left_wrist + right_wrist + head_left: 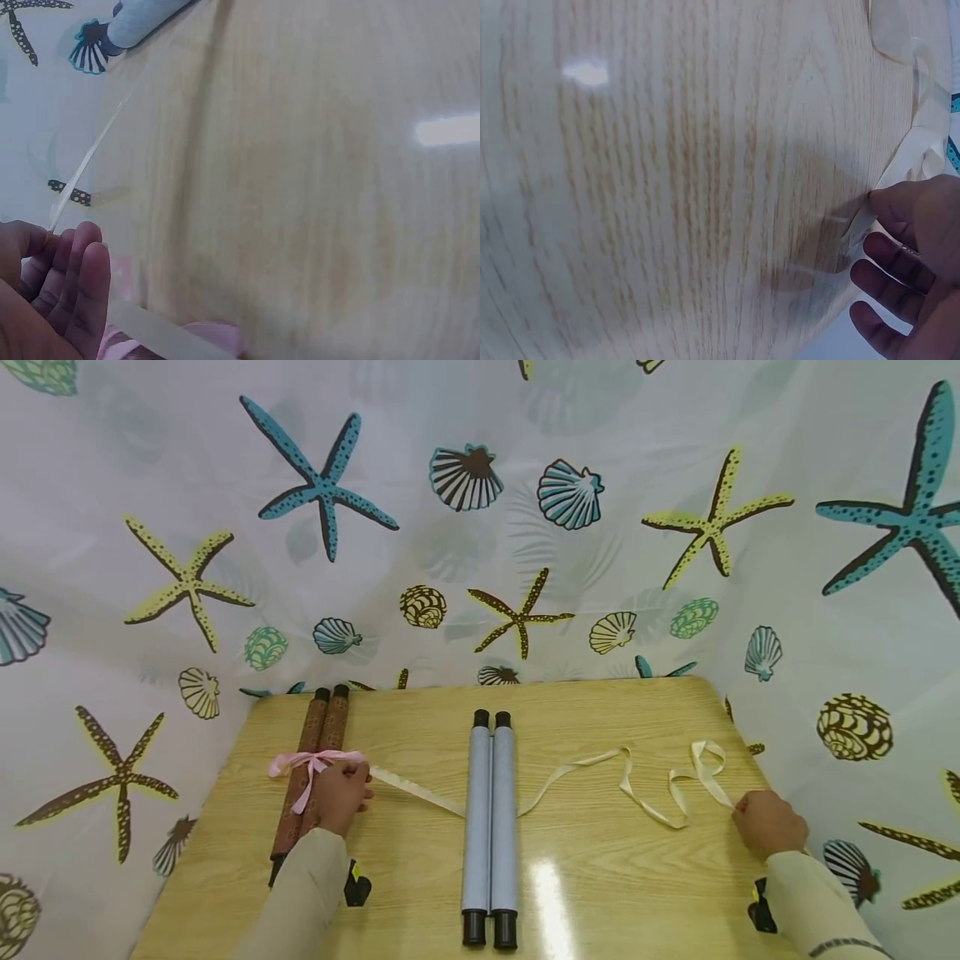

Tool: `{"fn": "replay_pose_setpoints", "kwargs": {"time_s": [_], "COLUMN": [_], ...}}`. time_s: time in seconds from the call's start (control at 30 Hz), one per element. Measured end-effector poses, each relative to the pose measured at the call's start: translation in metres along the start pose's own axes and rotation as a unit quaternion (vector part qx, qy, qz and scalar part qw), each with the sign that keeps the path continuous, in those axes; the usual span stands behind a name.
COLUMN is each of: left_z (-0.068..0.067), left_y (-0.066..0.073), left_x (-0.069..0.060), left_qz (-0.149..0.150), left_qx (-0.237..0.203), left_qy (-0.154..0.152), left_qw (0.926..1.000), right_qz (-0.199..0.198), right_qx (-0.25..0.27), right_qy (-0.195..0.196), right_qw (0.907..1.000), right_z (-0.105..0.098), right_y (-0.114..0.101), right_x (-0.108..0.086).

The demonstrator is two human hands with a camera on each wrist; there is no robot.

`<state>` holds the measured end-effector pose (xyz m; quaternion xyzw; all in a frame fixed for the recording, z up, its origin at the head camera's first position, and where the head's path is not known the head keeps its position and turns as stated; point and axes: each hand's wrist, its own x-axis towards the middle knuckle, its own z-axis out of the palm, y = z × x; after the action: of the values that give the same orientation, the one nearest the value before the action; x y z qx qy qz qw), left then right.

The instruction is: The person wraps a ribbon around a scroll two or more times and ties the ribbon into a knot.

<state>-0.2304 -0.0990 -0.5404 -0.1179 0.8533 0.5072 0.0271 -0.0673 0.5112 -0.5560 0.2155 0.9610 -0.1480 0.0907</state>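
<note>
A cream ribbon (pixel 420 792) crosses the wooden table and passes beneath a pair of light-blue scrolls (pixel 491 827) with black end knobs. Its left part is pinched between thumb and finger of my left hand (pixel 341 797), which is over the brown scrolls. My right hand (pixel 770 824) pinches the ribbon's other end near the table's right edge; the right wrist view shows the ribbon (pixel 900 161) between thumb and forefinger. Between the blue scrolls and my right hand, the ribbon lies in loose curves. A pink ribbon bow (pixel 315 762) is tied around two brown patterned scrolls (pixel 291 814) at the left.
The wooden table (pixel 607 877) has a glossy surface with a light reflection. A white curtain (pixel 450 552) printed with starfish and shells surrounds it at the back and sides. Black wrist devices (pixel 357 885) are visible beside both forearms.
</note>
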Motion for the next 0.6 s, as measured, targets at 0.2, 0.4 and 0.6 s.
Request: {"fn": "replay_pose_setpoints", "kwargs": {"time_s": [0.2, 0.4, 0.6], "left_z": [-0.008, -0.017, -0.027], "left_y": [0.021, 0.039, 0.054], "left_x": [0.013, 0.023, 0.03], "left_qz": [0.006, 0.049, 0.044], "left_qx": [-0.014, -0.012, -0.004], "left_qy": [-0.007, 0.017, 0.025], "left_qw": [0.9999, 0.9986, 0.9987], "right_qz": [-0.008, -0.018, -0.015], "right_qx": [0.008, 0.024, 0.033], "right_qy": [-0.003, 0.004, 0.01], "right_qw": [0.9999, 0.9995, 0.9993], "right_z": [-0.003, -0.003, -0.004], "right_y": [-0.002, 0.001, 0.001], "right_x": [-0.004, -0.005, -0.003]}}
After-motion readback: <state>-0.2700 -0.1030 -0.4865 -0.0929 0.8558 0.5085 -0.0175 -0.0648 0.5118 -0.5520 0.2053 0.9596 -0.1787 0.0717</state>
